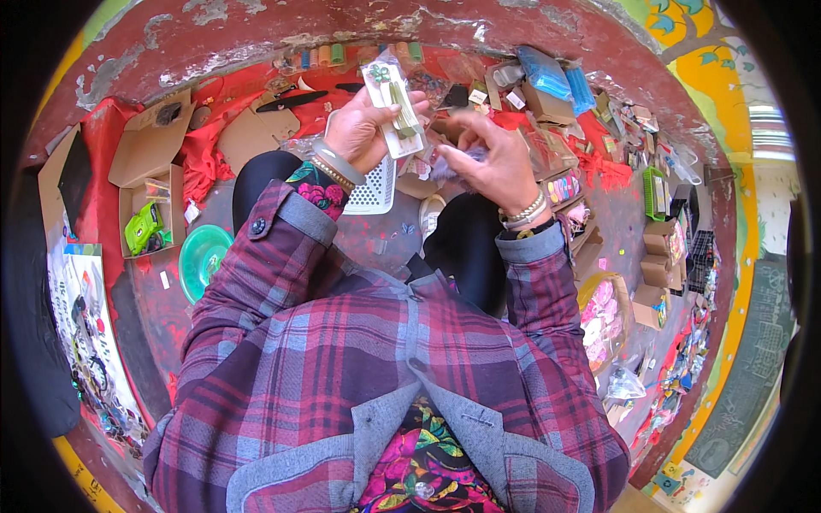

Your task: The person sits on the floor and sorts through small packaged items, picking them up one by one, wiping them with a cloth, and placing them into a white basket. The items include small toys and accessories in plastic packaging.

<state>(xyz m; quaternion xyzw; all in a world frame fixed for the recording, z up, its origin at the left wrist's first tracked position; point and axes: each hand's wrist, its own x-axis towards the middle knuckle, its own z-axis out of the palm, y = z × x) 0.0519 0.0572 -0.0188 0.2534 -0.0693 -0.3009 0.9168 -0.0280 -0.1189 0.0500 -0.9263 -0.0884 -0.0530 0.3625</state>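
Observation:
My left hand [365,125] holds a white display card [394,109], tilted, with its thumb across the front. Green bead-like pieces sit at the card's top, and a pale green strip [403,108] runs down its middle. Just to the right is my right hand [490,157], its fingers bent and slightly blurred. A fuzzy purple thing [452,168] shows behind and below those fingers; whether they grip it is unclear. Under the hands stands a white perforated plastic basket [375,189], partly hidden by my left wrist.
At left are an open cardboard box [151,211] with a bright green packet [144,229] and a green plastic bowl [200,260]. A round basket of pink pieces [604,314] stands at right. Blue packs [545,72] lie at the back, near a low red wall [269,35].

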